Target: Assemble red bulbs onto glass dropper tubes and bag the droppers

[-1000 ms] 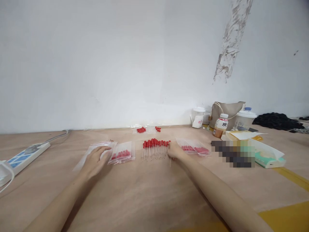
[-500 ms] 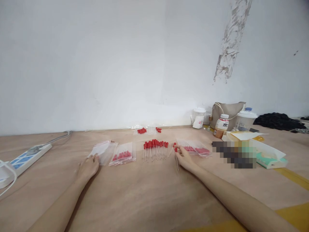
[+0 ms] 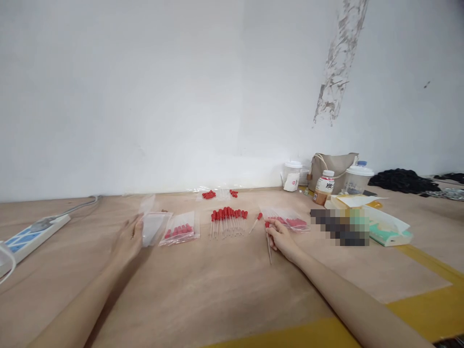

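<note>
While my right hand (image 3: 283, 241) pinches a slim dropper with a small red bulb and a narrow, pale tube (image 3: 269, 252), the tip pointing down and towards me, my left hand (image 3: 129, 238) is at the edge of a flat, clear plastic bag (image 3: 152, 228). Whether these left fingers really grip the film or only lie against it, I cannot tell.

The dropper sits between my right thumb and fingers, just below its bulb, and I judge this is the proper place to hold. It must be very light; the bulb is probably soft rubber, and the tube stiff, smooth and, if it is glass, easy to break at the thin end. So a small force is enough. The bag, I expect, is limp and slippery, best taken by its edge.

Just ahead of my right hand, a loose, red-bulbed dropper (image 3: 255, 223) lies aslant on the brown, flat tabletop (image 3: 188, 295). To its left, many similar droppers (image 3: 227, 222) lie side by side, bulbs away from me. Beside the left bag is another clear plastic bag, with red bulbs showing through (image 3: 180, 232). Farther, near the white wall (image 3: 163, 96), are heaped red bulbs (image 3: 209, 195).
</note>
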Available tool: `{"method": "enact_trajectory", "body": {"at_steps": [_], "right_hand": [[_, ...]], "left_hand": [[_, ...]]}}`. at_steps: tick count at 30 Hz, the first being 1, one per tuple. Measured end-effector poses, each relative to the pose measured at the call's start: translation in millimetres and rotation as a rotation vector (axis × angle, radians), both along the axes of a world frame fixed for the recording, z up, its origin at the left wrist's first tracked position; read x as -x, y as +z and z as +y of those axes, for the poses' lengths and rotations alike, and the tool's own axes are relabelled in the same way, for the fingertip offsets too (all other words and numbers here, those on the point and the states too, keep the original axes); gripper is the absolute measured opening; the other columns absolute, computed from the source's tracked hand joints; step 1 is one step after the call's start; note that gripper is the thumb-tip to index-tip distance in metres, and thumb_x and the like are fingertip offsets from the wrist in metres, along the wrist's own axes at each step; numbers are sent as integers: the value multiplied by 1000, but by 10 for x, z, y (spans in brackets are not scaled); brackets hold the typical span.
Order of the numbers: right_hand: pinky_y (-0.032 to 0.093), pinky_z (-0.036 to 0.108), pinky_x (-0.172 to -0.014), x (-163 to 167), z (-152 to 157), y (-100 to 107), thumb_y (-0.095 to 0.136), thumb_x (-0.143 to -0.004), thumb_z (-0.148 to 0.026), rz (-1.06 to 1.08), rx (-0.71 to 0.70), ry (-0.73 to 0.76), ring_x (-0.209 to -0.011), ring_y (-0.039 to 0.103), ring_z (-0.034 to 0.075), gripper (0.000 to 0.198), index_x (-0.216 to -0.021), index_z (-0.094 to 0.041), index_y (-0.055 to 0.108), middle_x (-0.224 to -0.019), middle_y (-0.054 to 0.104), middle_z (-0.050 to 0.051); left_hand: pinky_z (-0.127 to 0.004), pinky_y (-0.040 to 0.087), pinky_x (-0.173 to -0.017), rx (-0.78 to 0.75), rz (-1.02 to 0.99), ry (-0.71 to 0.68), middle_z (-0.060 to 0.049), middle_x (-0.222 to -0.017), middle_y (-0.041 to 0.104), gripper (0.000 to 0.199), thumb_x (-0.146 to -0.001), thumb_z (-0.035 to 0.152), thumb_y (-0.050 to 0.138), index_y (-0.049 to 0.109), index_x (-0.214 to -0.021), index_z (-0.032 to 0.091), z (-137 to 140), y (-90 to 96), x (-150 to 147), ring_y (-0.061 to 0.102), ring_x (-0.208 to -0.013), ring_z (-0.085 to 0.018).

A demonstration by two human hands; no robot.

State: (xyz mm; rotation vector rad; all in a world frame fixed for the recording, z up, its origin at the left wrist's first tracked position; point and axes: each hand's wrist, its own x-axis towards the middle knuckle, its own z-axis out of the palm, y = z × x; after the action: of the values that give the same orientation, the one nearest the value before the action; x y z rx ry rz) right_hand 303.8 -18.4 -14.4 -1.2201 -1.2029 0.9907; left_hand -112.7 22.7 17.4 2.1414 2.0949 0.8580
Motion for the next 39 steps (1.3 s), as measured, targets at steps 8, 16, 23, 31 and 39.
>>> {"method": "enact_trajectory", "body": {"at_steps": [8,16,23,31,39], "right_hand": [[23,16,-29,-88,-7,-30,51,-63,-29,189,-1,-97,-31,36,5,30,-90,-20,40,-49,41,-10],[29,17,-31,-25,-113,-77,54,-63,-28,204,-17,-172,-34,41,7,31,-84,-22,32,-51,46,-9],[34,17,-33,-10,-134,-143,57,-63,-33,203,-121,-210,-38,45,7,36,-86,-22,31,-54,47,-10],[37,19,-34,72,-231,-87,56,-65,-47,131,-37,7,-38,48,7,41,-86,-22,31,-70,57,-5],[35,17,-39,30,-324,-1,62,-64,-42,-159,13,325,-41,44,5,31,-78,-18,48,-54,51,-6]], "left_hand": [[-47,11,-104,113,325,-819,3,-141,14,50,-87,48,29,17,-133,34,-826,28,-1264,12,-129,-25],[-48,12,-102,194,347,-842,0,-141,8,51,-87,50,29,13,-133,35,-854,-123,-1343,11,-129,-25],[-50,14,-101,198,342,-799,0,-142,10,49,-87,50,28,15,-133,36,-863,-146,-1378,12,-128,-25],[-53,12,-98,177,283,-710,-2,-139,25,45,-90,46,22,18,-133,35,-872,-164,-1459,23,-126,-25],[-45,22,-96,109,218,-705,-2,-132,38,47,-87,47,29,25,-132,32,-815,-176,-1444,33,-119,-25]]}}
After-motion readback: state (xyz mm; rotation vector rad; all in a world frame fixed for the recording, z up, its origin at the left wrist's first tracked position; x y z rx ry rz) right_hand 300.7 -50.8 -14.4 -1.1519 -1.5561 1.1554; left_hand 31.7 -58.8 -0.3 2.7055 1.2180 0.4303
